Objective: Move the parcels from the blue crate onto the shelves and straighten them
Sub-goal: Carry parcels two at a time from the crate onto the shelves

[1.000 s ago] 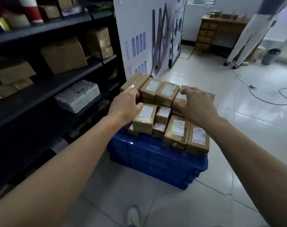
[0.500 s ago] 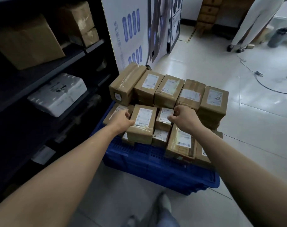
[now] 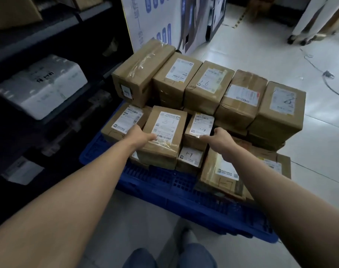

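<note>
My left hand [image 3: 140,134] grasps the left side of a brown cardboard parcel with a white label [image 3: 164,144], thumb on its top, near the front edge of the blue plastic crate [image 3: 164,182]. My right hand [image 3: 222,139] pinches the smaller brown labelled box [image 3: 198,126] just beside it, fingers [image 3: 204,137] on the label. A row of taped brown parcels [image 3: 242,97] lines the crate's far edge. Dark metal shelves [image 3: 56,26] stand left of the crate, a white foam box [image 3: 43,86] on one.
</note>
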Demonstrator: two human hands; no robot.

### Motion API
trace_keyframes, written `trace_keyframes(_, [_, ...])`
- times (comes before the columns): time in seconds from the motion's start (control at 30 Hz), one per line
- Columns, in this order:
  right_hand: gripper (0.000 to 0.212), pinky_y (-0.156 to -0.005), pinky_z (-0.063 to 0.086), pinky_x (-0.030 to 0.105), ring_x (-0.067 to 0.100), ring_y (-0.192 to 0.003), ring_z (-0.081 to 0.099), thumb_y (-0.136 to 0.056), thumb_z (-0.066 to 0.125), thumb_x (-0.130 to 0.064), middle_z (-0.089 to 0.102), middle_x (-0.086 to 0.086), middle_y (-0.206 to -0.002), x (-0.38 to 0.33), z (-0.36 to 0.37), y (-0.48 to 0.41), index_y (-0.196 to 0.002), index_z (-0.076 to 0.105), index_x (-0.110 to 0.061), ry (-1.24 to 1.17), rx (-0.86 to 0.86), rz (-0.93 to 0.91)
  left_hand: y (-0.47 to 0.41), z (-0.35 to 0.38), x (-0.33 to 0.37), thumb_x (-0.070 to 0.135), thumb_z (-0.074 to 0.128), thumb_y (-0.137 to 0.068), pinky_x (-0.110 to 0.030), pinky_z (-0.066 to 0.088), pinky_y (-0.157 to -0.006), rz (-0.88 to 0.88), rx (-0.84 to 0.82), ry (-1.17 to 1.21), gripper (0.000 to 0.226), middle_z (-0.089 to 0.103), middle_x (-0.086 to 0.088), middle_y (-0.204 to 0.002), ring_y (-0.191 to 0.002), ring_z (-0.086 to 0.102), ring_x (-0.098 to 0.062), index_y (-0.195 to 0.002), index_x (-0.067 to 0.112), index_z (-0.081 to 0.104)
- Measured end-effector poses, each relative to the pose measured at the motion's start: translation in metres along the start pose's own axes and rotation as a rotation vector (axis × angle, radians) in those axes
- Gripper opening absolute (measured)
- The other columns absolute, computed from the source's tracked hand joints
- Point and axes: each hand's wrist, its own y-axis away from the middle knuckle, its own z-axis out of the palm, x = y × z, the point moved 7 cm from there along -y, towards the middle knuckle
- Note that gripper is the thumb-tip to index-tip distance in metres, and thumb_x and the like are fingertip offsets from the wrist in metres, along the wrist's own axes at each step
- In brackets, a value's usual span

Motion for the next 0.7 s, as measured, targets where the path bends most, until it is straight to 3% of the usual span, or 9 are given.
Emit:
trace_keyframes(0.13, [0.054,-0.075,0.04,0.032,0.019,-0.096,0.049,-0.091,0.061,-0.03,0.052,0.01,-0.125,0.016,0.015,-0.027,-0.133,0.041,-0.002,-0.122,-0.033,0.098,-0.025,0.01,-0.01,0.034,0.071,-0.08,-0.037,0.041,-0.087,-0.017,-0.023,0.048,0.075,0.047,-0.014,-0.137,-0.116,0.048,-0.028,-0.139,0.003,0.035])
trace_keyframes(0.2, [0.052,-0.075,0.044,0.033,0.019,-0.094,0.052,-0.093,0.058,-0.028,0.053,0.012,-0.122,0.021,0.021,-0.037,-0.134,0.042,-0.001,-0.164,-0.052,0.139,-0.034,0.014,-0.014,0.036,0.072,-0.08,-0.035,0.04,-0.08,-0.027,-0.041,0.079,0.075,0.049,-0.012,-0.133,-0.102,0.049,-0.022,-0.138,0.003,0.037])
trace_keyframes(0.3, [0.043,-0.086,0.045,0.034,0.02,-0.094,0.051,-0.095,0.054,-0.022,0.053,0.01,-0.126,0.029,0.029,-0.049,-0.132,0.046,-0.002,-0.247,-0.056,0.188,-0.044,0.018,-0.02,0.04,0.07,-0.08,-0.031,0.041,-0.066,-0.052,-0.069,0.137,0.073,0.055,-0.003,-0.105,-0.081,0.05,-0.013,-0.136,0.005,0.04])
trace_keyframes(0.4, [0.031,-0.079,0.045,0.031,0.014,-0.079,0.049,-0.094,0.049,-0.015,0.055,0.005,-0.109,0.033,0.034,-0.058,-0.124,0.052,-0.005,-0.322,-0.025,0.232,-0.053,0.021,-0.027,0.047,0.066,-0.081,-0.034,0.044,-0.073,-0.064,-0.077,0.182,0.071,0.054,-0.002,-0.102,-0.09,0.054,-0.018,-0.134,0.006,0.043])
trace_keyframes(0.57, [0.013,-0.056,0.038,0.025,0.016,-0.074,0.051,-0.093,0.043,-0.009,0.059,0.006,-0.093,0.034,0.037,-0.064,-0.094,0.056,-0.01,-0.412,0.034,0.313,-0.059,0.026,-0.03,0.047,0.067,-0.08,-0.03,0.043,-0.065,-0.073,-0.139,0.281,0.063,0.062,-0.002,-0.103,-0.091,0.059,-0.019,-0.127,0.009,0.049])
trace_keyframes(0.7, [0.024,-0.053,0.046,0.027,0.018,-0.077,0.058,-0.09,0.053,-0.018,0.062,0.009,-0.098,0.028,0.043,-0.063,-0.112,0.053,-0.007,-0.43,0.015,0.281,-0.06,0.024,-0.034,0.044,0.069,-0.079,-0.029,0.045,-0.06,-0.082,-0.177,0.355,0.054,0.064,-0.003,-0.099,-0.088,0.062,-0.019,-0.119,0.014,0.048])
